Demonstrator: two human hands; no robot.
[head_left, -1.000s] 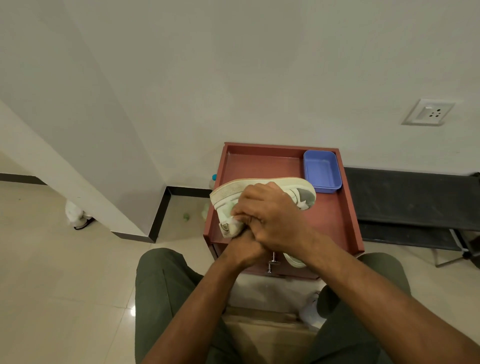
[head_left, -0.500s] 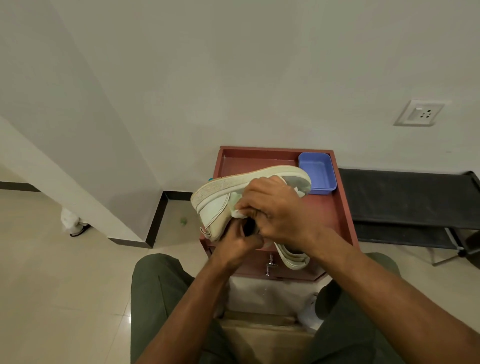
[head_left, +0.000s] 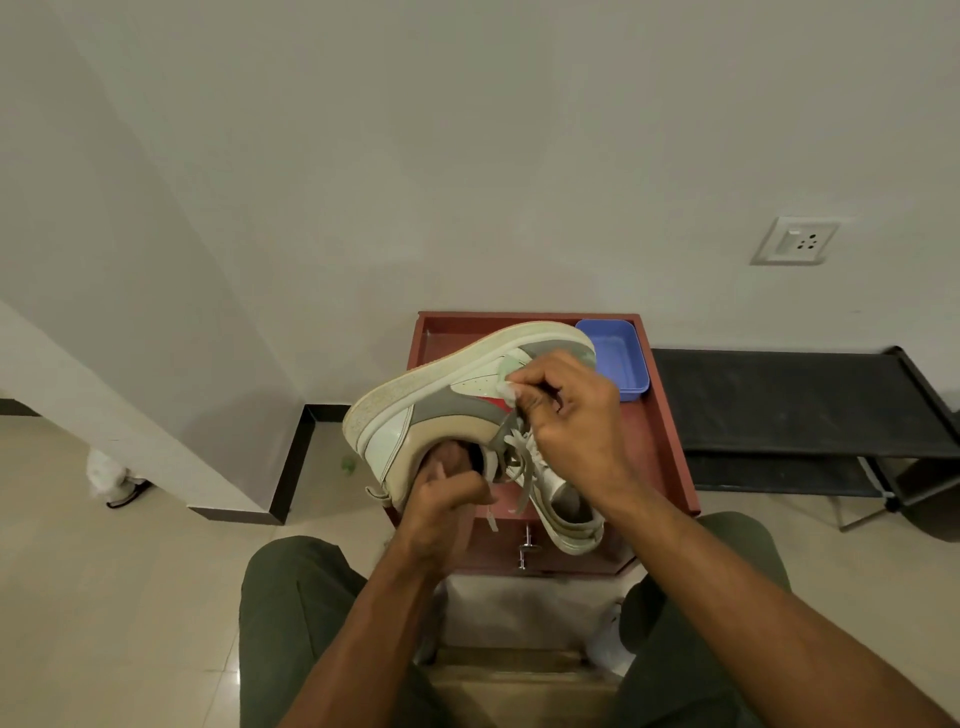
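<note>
A white and grey sneaker (head_left: 441, 400) is held on its side above the red cabinet top (head_left: 652, 447), sole turned away from me. My left hand (head_left: 447, 499) grips it at the heel opening, fingers inside the collar. My right hand (head_left: 566, 410) pinches a small pale cloth or wipe (head_left: 506, 387) against the sneaker's side near the toe. Grey laces hang loose under my right hand. A second sneaker (head_left: 569, 512) lies on the cabinet below my right wrist, partly hidden.
A blue plastic tray (head_left: 621, 358) sits at the cabinet's back right corner. A black low rack (head_left: 789, 405) stands to the right against the wall. A wall socket (head_left: 795, 241) is above it. My knees frame a cardboard box (head_left: 514, 680) on the tiled floor.
The sneaker has been turned and lifted left, showing its grey side panel. My right hand moved from the heel area toward the toe, now rubbing with the cloth.
</note>
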